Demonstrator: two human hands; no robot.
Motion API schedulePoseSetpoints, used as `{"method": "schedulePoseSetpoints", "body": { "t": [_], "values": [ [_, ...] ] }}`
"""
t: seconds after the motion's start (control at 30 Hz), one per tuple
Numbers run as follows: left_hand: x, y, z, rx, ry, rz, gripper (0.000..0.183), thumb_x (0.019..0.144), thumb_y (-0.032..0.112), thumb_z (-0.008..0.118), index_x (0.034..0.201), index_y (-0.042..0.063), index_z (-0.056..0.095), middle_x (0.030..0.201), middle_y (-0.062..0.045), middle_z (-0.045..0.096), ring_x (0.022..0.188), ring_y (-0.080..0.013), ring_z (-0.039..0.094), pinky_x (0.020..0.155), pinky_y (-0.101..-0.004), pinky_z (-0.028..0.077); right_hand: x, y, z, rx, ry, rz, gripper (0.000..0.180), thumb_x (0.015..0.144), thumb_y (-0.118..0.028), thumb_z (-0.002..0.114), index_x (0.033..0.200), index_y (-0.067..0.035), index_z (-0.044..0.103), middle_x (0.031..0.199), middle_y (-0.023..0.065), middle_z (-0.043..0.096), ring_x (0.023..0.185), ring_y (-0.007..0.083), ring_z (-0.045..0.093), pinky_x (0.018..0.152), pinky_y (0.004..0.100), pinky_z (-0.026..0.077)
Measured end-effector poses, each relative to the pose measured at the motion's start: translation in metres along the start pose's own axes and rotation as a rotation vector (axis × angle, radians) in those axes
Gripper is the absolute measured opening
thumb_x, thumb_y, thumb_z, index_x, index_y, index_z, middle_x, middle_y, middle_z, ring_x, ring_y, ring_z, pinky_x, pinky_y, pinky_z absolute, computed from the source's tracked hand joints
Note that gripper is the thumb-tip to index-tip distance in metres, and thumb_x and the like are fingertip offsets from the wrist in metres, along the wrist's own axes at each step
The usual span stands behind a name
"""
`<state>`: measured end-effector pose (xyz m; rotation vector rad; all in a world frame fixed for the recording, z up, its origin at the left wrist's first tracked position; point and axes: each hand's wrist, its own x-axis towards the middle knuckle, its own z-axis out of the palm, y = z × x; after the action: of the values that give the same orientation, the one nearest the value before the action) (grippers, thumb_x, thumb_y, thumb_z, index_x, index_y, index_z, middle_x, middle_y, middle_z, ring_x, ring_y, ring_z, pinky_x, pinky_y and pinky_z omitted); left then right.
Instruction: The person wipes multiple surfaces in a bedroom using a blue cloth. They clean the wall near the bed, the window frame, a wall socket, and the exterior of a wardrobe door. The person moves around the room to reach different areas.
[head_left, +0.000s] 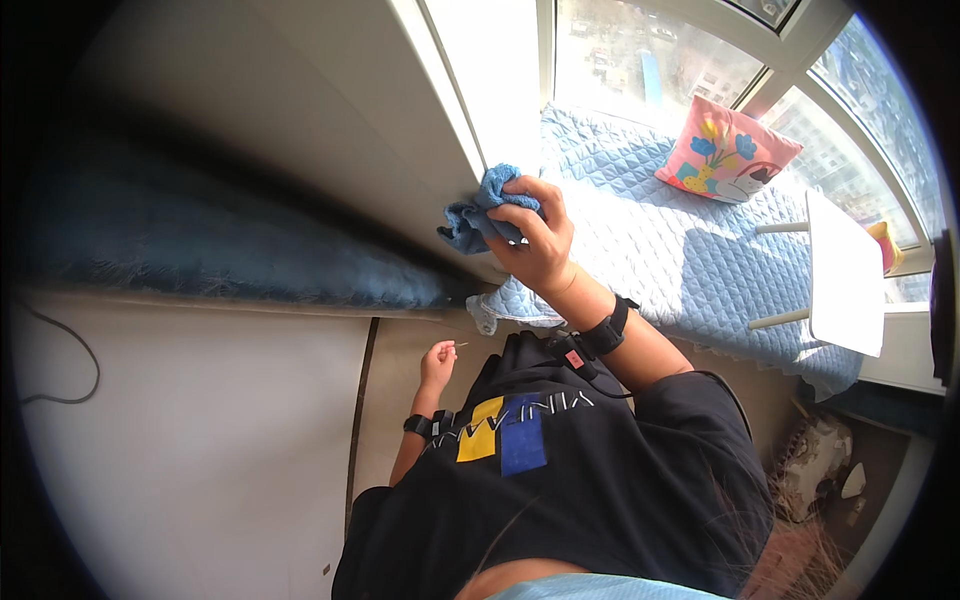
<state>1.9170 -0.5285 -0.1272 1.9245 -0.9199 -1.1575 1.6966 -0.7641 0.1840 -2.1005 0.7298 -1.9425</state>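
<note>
My right hand (536, 232) grips a crumpled blue cloth (469, 221) at the edge of a white upright panel (450, 97), beside the window bay. The fingers are curled over the cloth, which bunches out past the fingertips. Lower down, in front of my dark T-shirt, my left hand (437, 365) is closed, with a small thin thing (461, 344) between thumb and finger; what it is cannot be told. Both wrists wear black straps with small devices, and a cable runs from the right one.
A blue quilted cover (637, 247) lies over the window seat, bearing a pink printed cushion (727, 154) and a small white table (844, 277) tipped on its side. Dark blue upholstery (225, 240) runs along the left, above a white surface (195, 420) with a dark cable (94, 367).
</note>
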Motion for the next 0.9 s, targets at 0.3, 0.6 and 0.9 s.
{"method": "schedulePoseSetpoints", "body": {
  "t": [0.3,0.6,0.9],
  "values": [
    [0.005,0.005,-0.008,0.026,0.000,0.031,0.021,0.090,0.011,0.058,0.107,0.000,0.062,0.087,-0.006,0.068,0.075,-0.0122,0.065,0.071,-0.0250,0.052,-0.001,-0.004,-0.002,0.087,0.046,0.016,0.036,0.051,0.006,0.072,0.083,-0.007,0.064,0.107,0.0134,0.059,0.095,0.0308,0.058,0.078,0.0367,0.050],
    [0.009,0.008,-0.002,0.076,-0.047,0.066,0.023,0.089,0.012,0.059,0.108,0.001,0.063,0.086,-0.007,0.068,0.075,-0.0127,0.066,0.070,-0.0257,0.052,-0.032,0.017,0.001,0.042,0.022,0.133,0.037,0.048,0.004,0.074,0.081,-0.008,0.061,0.104,0.0143,0.059,0.091,0.0311,0.060,0.075,0.0363,0.051],
    [0.006,0.001,-0.008,0.145,-0.106,0.013,0.022,0.087,0.012,0.060,0.106,0.001,0.063,0.085,-0.007,0.068,0.074,-0.0129,0.065,0.070,-0.0259,0.052,0.001,0.006,0.003,0.117,0.051,0.123,0.039,0.051,0.006,0.070,0.085,-0.010,0.062,0.105,0.0077,0.060,0.087,0.0282,0.061,0.067,0.0327,0.052]
  ]
}}
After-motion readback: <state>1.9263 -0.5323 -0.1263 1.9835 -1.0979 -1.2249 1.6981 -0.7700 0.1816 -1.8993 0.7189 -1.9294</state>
